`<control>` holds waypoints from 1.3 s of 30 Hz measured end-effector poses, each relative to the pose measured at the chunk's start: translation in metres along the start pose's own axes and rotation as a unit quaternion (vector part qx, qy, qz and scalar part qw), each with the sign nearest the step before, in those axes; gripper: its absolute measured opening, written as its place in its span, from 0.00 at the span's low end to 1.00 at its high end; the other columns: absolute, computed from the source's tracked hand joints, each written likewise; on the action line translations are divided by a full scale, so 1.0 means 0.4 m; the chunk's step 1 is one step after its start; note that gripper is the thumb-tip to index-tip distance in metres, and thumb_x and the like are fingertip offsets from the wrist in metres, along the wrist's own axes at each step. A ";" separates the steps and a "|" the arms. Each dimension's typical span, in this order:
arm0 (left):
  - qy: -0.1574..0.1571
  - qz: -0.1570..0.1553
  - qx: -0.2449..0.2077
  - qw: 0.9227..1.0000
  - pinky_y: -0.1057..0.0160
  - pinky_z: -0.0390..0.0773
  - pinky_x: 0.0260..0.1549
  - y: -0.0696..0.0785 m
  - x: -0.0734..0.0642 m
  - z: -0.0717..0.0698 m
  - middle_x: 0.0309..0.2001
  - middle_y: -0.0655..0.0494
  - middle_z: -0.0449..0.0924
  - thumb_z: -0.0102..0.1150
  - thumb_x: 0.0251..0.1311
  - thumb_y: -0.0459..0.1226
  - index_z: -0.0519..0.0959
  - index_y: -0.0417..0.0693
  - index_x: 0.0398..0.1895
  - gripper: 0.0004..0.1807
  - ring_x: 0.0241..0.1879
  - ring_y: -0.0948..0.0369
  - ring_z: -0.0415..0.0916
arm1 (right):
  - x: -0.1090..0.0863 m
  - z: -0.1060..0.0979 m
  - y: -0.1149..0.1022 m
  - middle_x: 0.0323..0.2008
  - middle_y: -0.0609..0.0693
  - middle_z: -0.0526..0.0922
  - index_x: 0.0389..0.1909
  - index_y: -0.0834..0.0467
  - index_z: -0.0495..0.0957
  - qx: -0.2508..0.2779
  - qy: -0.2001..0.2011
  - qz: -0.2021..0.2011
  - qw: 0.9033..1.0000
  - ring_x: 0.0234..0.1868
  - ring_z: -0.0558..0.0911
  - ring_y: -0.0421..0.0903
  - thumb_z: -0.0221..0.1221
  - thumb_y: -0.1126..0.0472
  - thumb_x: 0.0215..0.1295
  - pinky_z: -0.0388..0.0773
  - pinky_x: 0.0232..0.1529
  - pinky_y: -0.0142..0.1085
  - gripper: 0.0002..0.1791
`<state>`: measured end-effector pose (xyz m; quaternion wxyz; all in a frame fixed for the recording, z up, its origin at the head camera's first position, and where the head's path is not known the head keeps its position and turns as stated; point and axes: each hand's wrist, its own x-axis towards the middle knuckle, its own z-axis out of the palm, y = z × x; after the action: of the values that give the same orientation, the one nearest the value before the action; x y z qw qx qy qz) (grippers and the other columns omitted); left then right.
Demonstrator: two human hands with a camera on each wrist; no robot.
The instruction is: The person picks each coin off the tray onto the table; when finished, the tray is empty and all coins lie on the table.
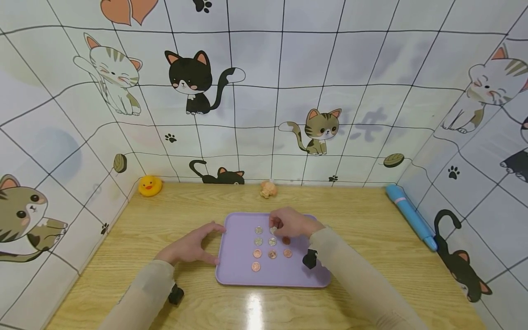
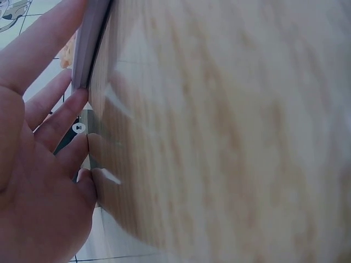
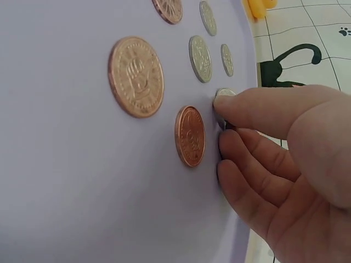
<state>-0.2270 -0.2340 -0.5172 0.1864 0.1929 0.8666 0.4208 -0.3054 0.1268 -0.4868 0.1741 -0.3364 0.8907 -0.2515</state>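
A purple tray (image 1: pixel 239 277) lies on the wooden table with several silver and copper coins laid in rows on it. At its far side my right hand (image 1: pixel 293 223) pinches a silver coin (image 3: pixel 224 94) between thumb and fingers, low over the tray. Right beside those fingers lies a copper coin (image 3: pixel 190 136), and a larger-looking copper coin (image 3: pixel 137 76) is further off in the right wrist view. My left hand (image 1: pixel 191 245) is at the tray's left edge, thumb and forefinger spread along the rim. Its fingers (image 2: pixel 60 118) are extended in the left wrist view.
A yellow rubber duck (image 1: pixel 150 185) sits at the table's back left corner. A small peach-coloured object (image 1: pixel 268 189) stands at the back middle. Along the right edge lies a blue pen-shaped object (image 1: pixel 411 217). Cat-printed sheeting (image 1: pixel 255 105) walls the table at the back and sides.
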 end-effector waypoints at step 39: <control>-0.007 0.022 0.004 1.000 0.29 0.49 0.76 -0.011 0.004 -0.003 0.79 0.46 0.61 0.85 0.47 0.44 0.72 0.55 0.72 0.47 0.80 0.40 0.52 | -0.103 -0.044 0.087 0.38 0.46 0.87 0.44 0.58 0.87 0.126 0.065 -0.001 0.990 0.42 0.84 0.44 0.69 0.67 0.66 0.84 0.49 0.40 0.07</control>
<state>-0.2299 -0.2367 -0.5203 0.1819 0.2157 0.8625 0.4200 -0.3022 0.1834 -0.4863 0.1565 -0.2956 0.8608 -0.3837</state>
